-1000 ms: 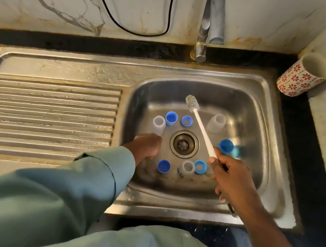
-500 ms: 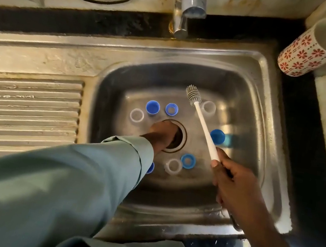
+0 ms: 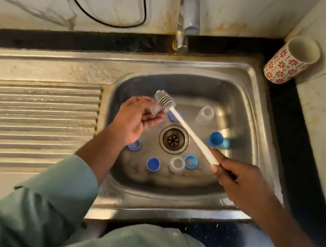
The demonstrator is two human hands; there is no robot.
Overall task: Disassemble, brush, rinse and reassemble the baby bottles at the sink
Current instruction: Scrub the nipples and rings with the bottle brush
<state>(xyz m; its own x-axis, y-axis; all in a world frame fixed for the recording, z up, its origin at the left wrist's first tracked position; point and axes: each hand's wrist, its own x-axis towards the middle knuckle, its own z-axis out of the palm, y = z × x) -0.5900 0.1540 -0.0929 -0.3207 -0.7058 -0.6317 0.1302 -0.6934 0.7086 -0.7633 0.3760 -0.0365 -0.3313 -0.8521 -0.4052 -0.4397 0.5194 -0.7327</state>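
Observation:
My left hand (image 3: 137,117) is raised over the left side of the steel sink basin (image 3: 244,106) and grips a small clear bottle part (image 3: 155,109). My right hand (image 3: 238,181) holds the white handle of the bottle brush (image 3: 186,130); its grey bristle head (image 3: 165,100) touches the clear part. On the basin floor lie a clear bottle (image 3: 205,114), a blue-capped bottle (image 3: 216,140), a blue cap (image 3: 153,164), a clear ring (image 3: 177,164) and blue rings (image 3: 191,162), around the drain (image 3: 174,139).
The tap (image 3: 189,13) stands at the back above the basin, with no water running. A ribbed draining board (image 3: 29,120) fills the left. A red-flowered white cup (image 3: 290,60) stands at the back right corner. A black cable (image 3: 102,14) hangs on the wall.
My left hand lifted from the basin floor near the drain with a clear part in it. My right hand swung the brush head left onto that part.

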